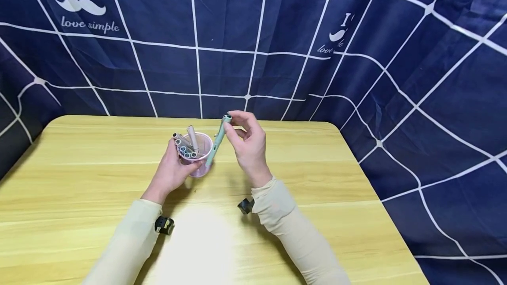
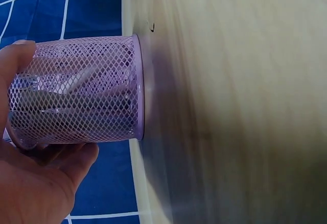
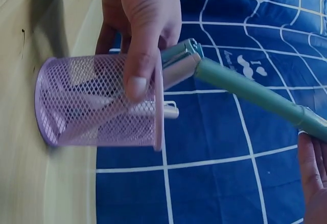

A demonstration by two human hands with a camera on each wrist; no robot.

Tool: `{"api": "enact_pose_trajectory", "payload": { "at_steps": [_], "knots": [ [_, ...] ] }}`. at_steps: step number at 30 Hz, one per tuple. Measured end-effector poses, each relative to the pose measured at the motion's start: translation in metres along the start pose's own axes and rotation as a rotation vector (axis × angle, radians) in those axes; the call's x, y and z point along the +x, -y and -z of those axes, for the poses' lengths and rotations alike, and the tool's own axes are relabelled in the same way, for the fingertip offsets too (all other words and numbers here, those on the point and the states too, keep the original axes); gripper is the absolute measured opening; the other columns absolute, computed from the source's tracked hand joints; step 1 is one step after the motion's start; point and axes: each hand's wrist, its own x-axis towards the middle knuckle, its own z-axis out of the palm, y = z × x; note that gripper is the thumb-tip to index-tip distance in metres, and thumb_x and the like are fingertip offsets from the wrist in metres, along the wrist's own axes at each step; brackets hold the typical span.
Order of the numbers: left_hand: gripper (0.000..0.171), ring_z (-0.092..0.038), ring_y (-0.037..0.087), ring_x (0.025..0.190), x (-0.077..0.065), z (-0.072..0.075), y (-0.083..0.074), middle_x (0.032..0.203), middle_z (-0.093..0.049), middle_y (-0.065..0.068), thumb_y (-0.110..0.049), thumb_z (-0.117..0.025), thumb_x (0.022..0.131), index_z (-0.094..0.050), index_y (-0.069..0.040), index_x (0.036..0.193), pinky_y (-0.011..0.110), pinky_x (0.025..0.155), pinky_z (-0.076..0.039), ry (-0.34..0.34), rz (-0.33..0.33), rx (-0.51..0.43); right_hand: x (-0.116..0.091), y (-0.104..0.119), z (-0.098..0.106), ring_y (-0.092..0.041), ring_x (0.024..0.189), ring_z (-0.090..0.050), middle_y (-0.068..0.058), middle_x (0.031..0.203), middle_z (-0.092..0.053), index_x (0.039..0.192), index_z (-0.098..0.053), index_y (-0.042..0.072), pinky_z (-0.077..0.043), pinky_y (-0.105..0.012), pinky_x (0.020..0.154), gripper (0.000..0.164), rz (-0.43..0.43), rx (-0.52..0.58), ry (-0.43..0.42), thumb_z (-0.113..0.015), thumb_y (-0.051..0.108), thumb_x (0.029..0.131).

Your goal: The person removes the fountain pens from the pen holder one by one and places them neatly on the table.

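Green pen (image 1: 218, 141) — pinched (tilted) between right fingers (image 1: 245, 119).

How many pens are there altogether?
7 that I can make out: one green pen in the right hand, six pens in the pink mesh cup the left hand holds; more may hide inside.

Over the near side of the table (image 1: 317, 232), the head camera looks down and far, out to the blue cloth (image 1: 225, 69). Lower and closer, the left wrist camera (image 1: 164, 225) faces far, the right wrist camera (image 1: 245, 206) far and left, both tipped sideways; all 3 views share the mesh cup (image 2: 76, 91).
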Motion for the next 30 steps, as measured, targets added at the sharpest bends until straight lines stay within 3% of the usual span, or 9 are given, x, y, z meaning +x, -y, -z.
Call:
{"api": "enact_pose_trajectory", "payload": {
  "at_steps": [9,13,17,21,26,30],
  "knots": [
    [0.081,-0.045,0.044,0.124,0.002,-0.001,0.002,0.131,-0.041,0.030,-0.009,-0.080,0.078,-0.029,0.011,0.138,0.053,0.108,-0.032,0.001,-0.034,0.032,-0.004,-0.006,0.016,-0.019,0.088,-0.063,-0.015,0.098,-0.067,0.111,-0.060,-0.009,-0.056,-0.028,0.074,0.022,-0.191,0.034,0.040,-0.064,-0.008,0.089],
    [0.081,-0.046,0.042,0.122,0.003,-0.001,0.003,0.130,-0.042,0.029,-0.008,-0.080,0.076,-0.030,0.010,0.137,0.053,0.107,-0.034,-0.003,-0.045,0.019,-0.007,-0.011,0.019,-0.018,0.083,-0.062,-0.017,0.094,-0.065,0.108,-0.060,-0.011,-0.058,-0.035,0.072,0.020,-0.296,0.044,0.086,-0.063,-0.009,0.089],
    [0.079,-0.047,0.041,0.121,0.006,0.001,0.002,0.129,-0.043,0.027,-0.007,-0.080,0.075,-0.031,0.009,0.135,0.052,0.107,-0.035,-0.004,-0.044,0.006,-0.011,-0.022,0.022,-0.016,0.078,-0.061,-0.015,0.090,-0.063,0.107,-0.062,-0.010,-0.059,-0.044,0.070,0.018,-0.453,-0.005,0.176,-0.064,-0.007,0.089],
    [0.079,-0.046,0.041,0.121,0.007,0.002,0.002,0.129,-0.042,0.027,-0.008,-0.080,0.076,-0.029,0.009,0.135,0.052,0.107,-0.034,0.000,-0.028,0.004,-0.019,-0.037,0.024,-0.016,0.075,-0.061,-0.012,0.088,-0.062,0.106,-0.062,-0.007,-0.059,-0.044,0.069,0.016,-0.616,-0.086,0.302,-0.065,-0.004,0.090],
    [0.081,-0.045,0.041,0.120,0.004,0.002,0.003,0.128,-0.039,0.028,-0.008,-0.081,0.075,-0.028,0.010,0.134,0.051,0.108,-0.034,-0.008,-0.020,0.015,-0.030,-0.049,0.022,-0.022,0.073,-0.063,-0.012,0.086,-0.061,0.103,-0.061,-0.004,-0.059,-0.043,0.071,0.014,-0.719,-0.213,0.480,-0.064,-0.003,0.089],
    [0.081,-0.044,0.041,0.119,0.002,0.000,0.005,0.127,-0.039,0.028,-0.009,-0.081,0.075,-0.029,0.010,0.133,0.051,0.108,-0.032,-0.017,-0.018,0.024,-0.036,-0.058,0.019,-0.026,0.068,-0.066,-0.013,0.085,-0.060,0.101,-0.060,-0.004,-0.059,-0.041,0.068,0.012,-0.786,-0.246,0.538,-0.061,-0.004,0.090]
  ]
}}
